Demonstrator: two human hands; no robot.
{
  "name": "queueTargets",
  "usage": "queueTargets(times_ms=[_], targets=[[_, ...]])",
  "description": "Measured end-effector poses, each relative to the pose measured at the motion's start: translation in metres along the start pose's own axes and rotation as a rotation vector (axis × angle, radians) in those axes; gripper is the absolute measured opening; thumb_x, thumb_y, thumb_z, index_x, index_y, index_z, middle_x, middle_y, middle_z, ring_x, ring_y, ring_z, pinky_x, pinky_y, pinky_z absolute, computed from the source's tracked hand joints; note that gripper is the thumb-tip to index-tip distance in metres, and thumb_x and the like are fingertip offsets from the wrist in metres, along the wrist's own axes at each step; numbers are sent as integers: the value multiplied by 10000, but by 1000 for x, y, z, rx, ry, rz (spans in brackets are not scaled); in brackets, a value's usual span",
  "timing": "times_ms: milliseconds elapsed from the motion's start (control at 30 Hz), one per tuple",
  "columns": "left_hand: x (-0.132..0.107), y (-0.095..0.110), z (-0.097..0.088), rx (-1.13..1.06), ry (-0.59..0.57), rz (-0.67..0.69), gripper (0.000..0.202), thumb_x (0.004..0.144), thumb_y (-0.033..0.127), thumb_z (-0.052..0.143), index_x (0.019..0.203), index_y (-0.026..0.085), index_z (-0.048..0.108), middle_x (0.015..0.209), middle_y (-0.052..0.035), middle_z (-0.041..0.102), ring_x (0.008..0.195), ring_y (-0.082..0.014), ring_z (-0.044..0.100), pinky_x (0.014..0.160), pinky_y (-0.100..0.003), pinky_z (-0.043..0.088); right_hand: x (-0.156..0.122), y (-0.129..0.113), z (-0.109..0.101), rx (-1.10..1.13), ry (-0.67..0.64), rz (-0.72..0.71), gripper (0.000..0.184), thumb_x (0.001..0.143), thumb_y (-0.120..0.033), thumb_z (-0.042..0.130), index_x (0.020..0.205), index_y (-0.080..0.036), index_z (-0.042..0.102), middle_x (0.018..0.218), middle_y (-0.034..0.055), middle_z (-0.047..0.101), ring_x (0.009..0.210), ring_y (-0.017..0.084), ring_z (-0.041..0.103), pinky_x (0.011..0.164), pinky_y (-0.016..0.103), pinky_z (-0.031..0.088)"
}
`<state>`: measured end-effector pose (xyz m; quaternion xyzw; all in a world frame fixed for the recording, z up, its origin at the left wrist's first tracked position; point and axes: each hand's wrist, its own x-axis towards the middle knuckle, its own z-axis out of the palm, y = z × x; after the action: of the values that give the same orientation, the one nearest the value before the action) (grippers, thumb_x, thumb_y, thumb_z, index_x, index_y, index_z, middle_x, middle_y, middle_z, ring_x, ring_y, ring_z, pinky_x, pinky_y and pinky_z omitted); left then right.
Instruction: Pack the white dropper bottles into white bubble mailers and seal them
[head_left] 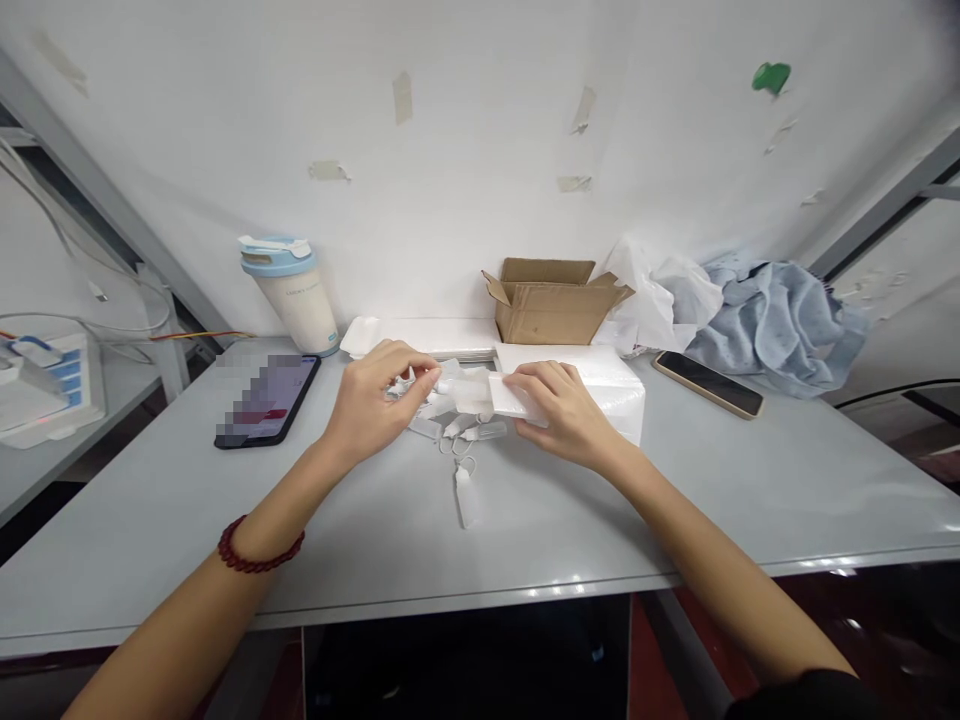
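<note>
My left hand is closed in a pinch on a small translucent plastic bottle held over the grey table. My right hand is closed on a small white box, its end facing the bottle. Under both hands lies a loose heap of similar small bottles. One more small bottle lies alone nearer to me. A red bead bracelet is on my left wrist. A white foam block sits just behind my right hand.
A black phone with a lit screen lies left; a second phone lies right. An open cardboard box, a white tray, a blue-lidded cup, crumpled white plastic and blue cloth line the wall.
</note>
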<state>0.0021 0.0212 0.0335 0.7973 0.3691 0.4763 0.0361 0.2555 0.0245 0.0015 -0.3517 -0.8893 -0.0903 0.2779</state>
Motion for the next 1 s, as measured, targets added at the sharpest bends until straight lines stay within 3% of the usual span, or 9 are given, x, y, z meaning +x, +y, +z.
queueTargets(times_ms=[200,467,733,1000], targets=[[4,-3,-8,115,26,32,119,859,207,550,771,200,629,710,-4,631,679,-145,540,638,-291,433,0,6,-3,-2,32,28,361,796,-211,549,1150,-193,482,1106,123,564,1020,265,516,842,406,375],[1,-1,-2,190,-67,82,164,884,201,491,785,194,622,724,-32,643,720,-170,544,684,-320,446,0,3,-4,14,5,11,391,776,-192,556,1158,-200,473,1108,121,563,1017,266,512,849,415,378],[0,3,3,68,-72,97,137,878,175,527,799,191,638,751,-19,685,713,-156,550,699,-309,450,0,-2,-5,54,21,-50,394,778,-192,560,1164,-187,478,1088,125,561,989,262,507,806,396,405],[-4,8,8,-82,-95,-34,95,862,213,580,819,197,663,770,-11,691,729,-147,562,630,-275,439,1,-4,-3,77,31,-41,418,775,-204,564,1180,-198,461,1087,120,556,990,259,513,815,399,404]])
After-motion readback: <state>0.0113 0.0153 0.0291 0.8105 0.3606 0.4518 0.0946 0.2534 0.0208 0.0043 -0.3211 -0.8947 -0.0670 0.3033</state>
